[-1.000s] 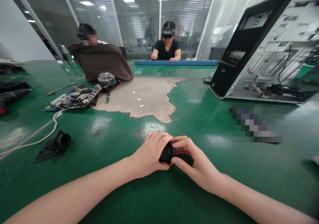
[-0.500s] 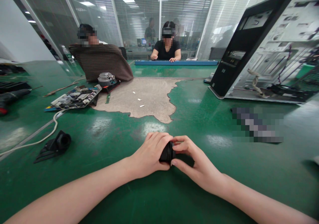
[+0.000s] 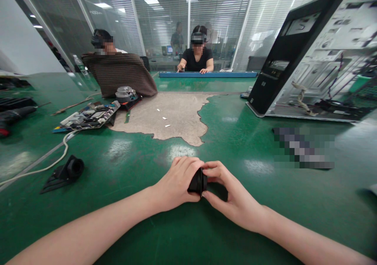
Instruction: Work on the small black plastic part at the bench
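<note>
Close in front of me, a black round part with a raised rim (image 3: 195, 182) sits between my two hands, just above or on the green tabletop. Its left side is wrapped by my left hand (image 3: 179, 180), which covers much of it. From the right, my right hand (image 3: 226, 190) pinches the rim with the thumb below and fingertips above. What exactly the part is, I cannot make out. Farther left lies a black plastic piece with a round opening (image 3: 66, 171).
A computer case (image 3: 282, 68) with its side off stands at the right. A circuit board (image 3: 88, 116) and white cable (image 3: 44, 169) lie left. A brown worn patch (image 3: 176, 116) marks the green table (image 3: 141, 233). Two people sit beyond, near a brown chair back (image 3: 120, 72).
My right hand's fingers have shifted very slightly on the rim. Both hands and the black part otherwise stay in place.
</note>
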`<action>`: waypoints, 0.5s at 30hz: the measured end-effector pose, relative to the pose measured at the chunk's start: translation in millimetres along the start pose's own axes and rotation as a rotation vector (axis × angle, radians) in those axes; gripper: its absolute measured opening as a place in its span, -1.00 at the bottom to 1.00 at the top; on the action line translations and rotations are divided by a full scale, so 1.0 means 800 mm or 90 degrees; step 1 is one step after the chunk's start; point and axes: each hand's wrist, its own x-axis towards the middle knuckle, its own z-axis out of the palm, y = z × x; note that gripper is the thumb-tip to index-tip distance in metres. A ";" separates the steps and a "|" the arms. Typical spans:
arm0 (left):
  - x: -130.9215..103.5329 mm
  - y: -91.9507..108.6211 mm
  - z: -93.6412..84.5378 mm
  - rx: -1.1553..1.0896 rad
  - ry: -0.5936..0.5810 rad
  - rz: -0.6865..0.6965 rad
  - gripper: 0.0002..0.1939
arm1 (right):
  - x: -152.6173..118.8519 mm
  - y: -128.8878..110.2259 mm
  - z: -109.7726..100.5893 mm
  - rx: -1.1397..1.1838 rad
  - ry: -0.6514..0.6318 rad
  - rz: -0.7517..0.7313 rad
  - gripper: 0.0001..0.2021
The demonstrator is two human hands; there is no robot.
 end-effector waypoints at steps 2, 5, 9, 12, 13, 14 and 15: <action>0.000 0.001 0.000 -0.002 0.003 -0.001 -0.43 | -0.001 0.002 0.000 0.006 -0.004 -0.001 -0.75; 0.000 0.001 0.000 -0.001 0.009 -0.002 -0.44 | 0.000 0.004 0.000 0.022 -0.007 0.004 -0.81; 0.000 0.000 0.001 0.008 0.010 -0.004 -0.44 | 0.002 0.001 0.000 0.030 -0.002 0.029 -0.72; -0.001 0.000 0.001 0.013 0.011 -0.004 -0.43 | 0.004 -0.002 0.000 0.018 -0.011 0.047 -0.68; -0.001 0.000 0.001 0.015 0.010 -0.003 -0.43 | 0.004 -0.002 -0.001 0.014 -0.014 0.047 -0.69; 0.000 0.000 0.001 0.015 0.008 -0.002 -0.43 | 0.004 -0.003 -0.001 0.009 -0.015 0.044 -0.70; 0.000 0.000 0.001 0.015 0.007 -0.001 -0.42 | 0.004 -0.003 -0.001 0.005 -0.015 0.038 -0.70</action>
